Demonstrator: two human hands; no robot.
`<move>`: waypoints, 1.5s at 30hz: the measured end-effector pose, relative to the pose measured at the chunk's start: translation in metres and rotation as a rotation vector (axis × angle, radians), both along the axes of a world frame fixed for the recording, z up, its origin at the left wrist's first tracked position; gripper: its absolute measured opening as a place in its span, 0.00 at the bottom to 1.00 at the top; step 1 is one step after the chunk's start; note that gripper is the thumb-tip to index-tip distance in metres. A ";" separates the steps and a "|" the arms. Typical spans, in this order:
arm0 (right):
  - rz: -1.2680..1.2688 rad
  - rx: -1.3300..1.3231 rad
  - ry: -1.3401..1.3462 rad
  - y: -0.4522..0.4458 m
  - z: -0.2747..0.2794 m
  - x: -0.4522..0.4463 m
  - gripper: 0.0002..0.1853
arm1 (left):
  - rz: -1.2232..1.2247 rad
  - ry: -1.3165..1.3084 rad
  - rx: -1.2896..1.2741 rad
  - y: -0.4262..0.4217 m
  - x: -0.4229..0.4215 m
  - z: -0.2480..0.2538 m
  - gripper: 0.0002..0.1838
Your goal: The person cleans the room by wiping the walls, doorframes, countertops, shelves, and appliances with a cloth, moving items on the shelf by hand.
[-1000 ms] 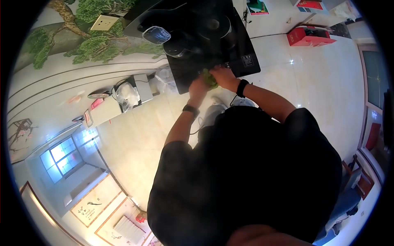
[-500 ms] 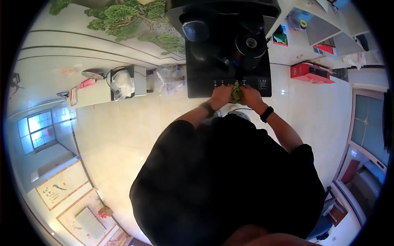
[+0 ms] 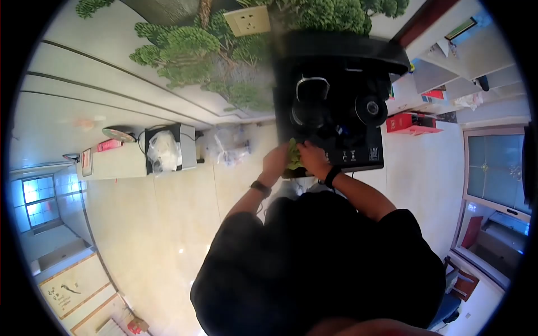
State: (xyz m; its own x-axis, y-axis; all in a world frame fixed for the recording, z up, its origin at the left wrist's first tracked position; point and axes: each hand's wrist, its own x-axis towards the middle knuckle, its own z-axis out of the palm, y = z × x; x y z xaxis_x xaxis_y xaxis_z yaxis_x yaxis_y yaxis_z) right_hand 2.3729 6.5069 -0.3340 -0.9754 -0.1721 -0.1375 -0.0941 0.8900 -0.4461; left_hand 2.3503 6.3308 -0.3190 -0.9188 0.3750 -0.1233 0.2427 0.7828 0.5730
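Observation:
A bunch of green leaves [image 3: 293, 155] hangs between my two hands at the front left edge of the black cooktop [image 3: 358, 159]. My left hand [image 3: 275, 162] is closed on the leaves from the left side. From the right, my right hand [image 3: 314, 159] grips them with its fingers pressed together. Dark bands circle both wrists. Behind the hands, a dark pan [image 3: 308, 113] sits on the cooktop's left part, and a round burner [image 3: 370, 109] shows at its right.
Left of the cooktop stand a clear plastic bag [image 3: 228, 147] and a cabinet [image 3: 119, 159] with a white bag [image 3: 164, 152] on it. A red box [image 3: 412, 124] is on the right. A wall socket [image 3: 247, 21] shows at the top.
The head view has shifted, so the cooktop sits lower in the picture. My hands, still on the leaves, have moved left along the cooktop's front edge.

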 end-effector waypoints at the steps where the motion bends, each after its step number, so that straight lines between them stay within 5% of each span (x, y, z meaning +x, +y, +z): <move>1: -0.018 -0.003 -0.007 -0.009 0.003 -0.008 0.15 | 0.016 0.021 0.029 -0.007 -0.006 0.001 0.18; 6: -0.013 -0.047 0.108 -0.030 0.015 -0.025 0.14 | -0.018 -0.164 -0.005 -0.020 -0.029 0.042 0.20; 8: 0.001 -0.118 0.169 -0.024 0.026 -0.020 0.14 | -0.015 -0.171 -0.036 -0.019 -0.025 0.022 0.19; 13: 0.026 -0.052 -0.042 -0.007 0.029 0.008 0.17 | -0.041 -0.179 0.006 -0.007 -0.004 0.020 0.19; 21: 0.191 -0.023 -0.593 0.017 0.050 0.034 0.16 | -0.482 -0.334 0.101 -0.006 0.012 -0.020 0.25; 23: 0.252 -0.097 -0.467 0.019 0.052 0.033 0.16 | -0.532 -0.343 0.104 -0.015 0.000 -0.026 0.25; 27: 0.160 -0.202 -0.173 0.008 0.128 0.010 0.22 | -0.381 -0.186 0.200 -0.034 -0.037 0.116 0.27; 34: -0.075 -0.404 0.387 -0.018 0.258 -0.053 0.34 | -0.229 0.295 0.447 -0.021 -0.098 0.256 0.34; 38: -0.127 -0.390 0.742 -0.005 0.290 -0.093 0.30 | -0.237 0.538 0.506 0.010 -0.135 0.282 0.34; 45: -0.309 -0.216 0.869 0.062 0.254 -0.130 0.25 | -0.250 0.576 0.496 0.103 -0.169 0.266 0.28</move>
